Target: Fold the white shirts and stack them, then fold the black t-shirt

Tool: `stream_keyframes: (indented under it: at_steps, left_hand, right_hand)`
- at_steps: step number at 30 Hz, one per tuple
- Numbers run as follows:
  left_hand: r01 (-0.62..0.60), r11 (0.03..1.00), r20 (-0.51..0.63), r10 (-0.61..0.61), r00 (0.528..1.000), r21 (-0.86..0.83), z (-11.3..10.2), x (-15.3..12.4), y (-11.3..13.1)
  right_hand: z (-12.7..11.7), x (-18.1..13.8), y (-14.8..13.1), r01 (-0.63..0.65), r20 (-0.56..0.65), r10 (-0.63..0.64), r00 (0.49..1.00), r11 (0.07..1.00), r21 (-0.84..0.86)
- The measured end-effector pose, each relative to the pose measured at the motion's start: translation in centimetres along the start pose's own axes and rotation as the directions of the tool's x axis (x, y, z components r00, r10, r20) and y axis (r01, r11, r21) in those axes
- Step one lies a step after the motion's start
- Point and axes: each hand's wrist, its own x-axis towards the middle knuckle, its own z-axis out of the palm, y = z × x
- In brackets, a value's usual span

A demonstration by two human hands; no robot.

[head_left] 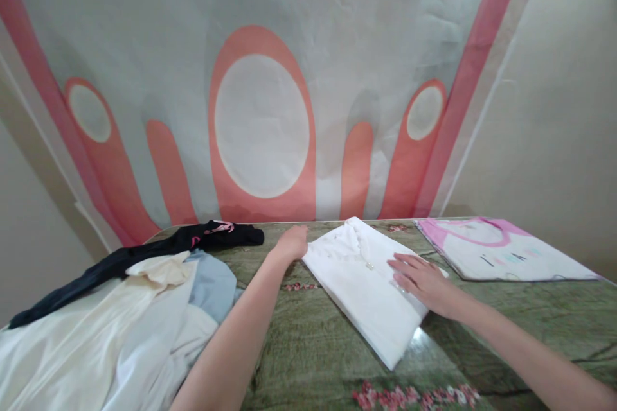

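Note:
A white collared shirt (369,282), folded into a flat rectangle, lies at an angle with its collar at the far end. At its far left corner is my left hand (293,243), closed, its fingers bent at the cloth's edge; the fingertips are partly hidden. My right hand (424,279) rests on the shirt's right side, palm down with the fingers spread out. Small pale buttons show on the placket between my hands.
A heap of cream and white clothes (120,334) fills the left side, with a light blue garment (212,286) and a black garment (193,239) with pink print. A folded pink-and-white shirt (501,250) lies right. Beneath is a green patterned tablecloth (299,347), backed by a printed wall panel (332,32).

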Motion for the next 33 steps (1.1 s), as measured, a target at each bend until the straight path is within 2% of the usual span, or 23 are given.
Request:
stream_keyframes:
  at_steps: [1, 4, 5, 6, 8, 9, 12, 18, 21, 25, 27, 29, 31, 33]
  left_hand:
    - [-0.039, 0.999, -0.013, 0.039, 0.999, -0.003, 0.6, -0.5, 1.6]
    - [-0.206, 0.978, 0.06, 0.208, 0.976, -0.04, 3.4, -2.5, 6.6]
    - [-0.275, 0.96, 0.106, 0.28, 0.954, -0.055, 4.5, -3.2, 8.0]
    - [-0.377, 0.925, 0.167, 0.38, 0.91, -0.053, 5.5, -3.9, 9.1]
    - [-0.468, 0.882, 0.231, 0.468, 0.853, -0.057, 7.2, -4.7, 10.1]
    - [-0.486, 0.873, 0.252, 0.481, 0.84, -0.047, 7.7, -4.9, 10.1]
    - [-0.468, 0.884, 0.28, 0.444, 0.851, 0.021, 7.8, -4.4, 8.6]
    - [-0.507, 0.849, 0.333, 0.441, 0.834, 0.145, 4.9, -2.3, 5.6]
    - [-0.452, 0.867, 0.312, 0.379, 0.871, 0.211, 3.6, -1.6, 4.5]
    - [-0.329, 0.898, 0.297, 0.242, 0.924, 0.291, 2.6, -1.3, 3.0]
    - [-0.281, 0.904, 0.285, 0.189, 0.939, 0.324, 2.4, -1.4, 2.8]
    - [-0.272, 0.901, 0.272, 0.183, 0.945, 0.338, 2.5, -1.7, 3.3]
    - [-0.306, 0.899, 0.255, 0.231, 0.939, 0.314, 2.9, -2.2, 4.5]
    - [-0.372, 0.893, 0.236, 0.316, 0.919, 0.255, 3.8, -3.1, 6.3]
  right_hand:
    - [0.0, -0.3, -0.3, -0.018, -0.005, 0.018, 1.0, 1.0, -0.018]
    - [0.2, -0.7, -1.8, -0.071, -0.045, 0.068, 0.997, 0.995, -0.071]
    - [0.2, -0.9, -2.4, -0.092, -0.063, 0.087, 0.994, 0.992, -0.085]
    - [0.3, -1.1, -3.0, -0.113, -0.078, 0.105, 0.991, 0.989, -0.096]
    - [0.3, -1.8, -4.3, -0.154, -0.11, 0.142, 0.984, 0.982, -0.113]
    - [0.3, -2.2, -4.9, -0.17, -0.129, 0.155, 0.979, 0.979, -0.114]
    - [-0.1, -3.5, -6.9, -0.144, -0.171, 0.132, 0.976, 0.988, -0.059]
    - [-2.0, -5.5, -11.5, 0.078, -0.102, -0.059, 0.993, 0.977, 0.198]
    - [-3.2, -6.1, -13.7, 0.191, -0.046, -0.189, 0.981, 0.889, 0.417]
    - [-4.1, -6.6, -15.8, 0.33, -0.041, -0.389, 0.92, 0.714, 0.617]
    - [-4.2, -6.6, -16.1, 0.361, -0.052, -0.432, 0.9, 0.674, 0.645]
    - [-4.1, -6.3, -15.8, 0.379, -0.09, -0.423, 0.902, 0.673, 0.636]
    - [-3.9, -5.6, -14.4, 0.385, -0.166, -0.362, 0.917, 0.701, 0.6]
    - [-3.6, -4.5, -11.8, 0.354, -0.264, -0.245, 0.933, 0.758, 0.548]
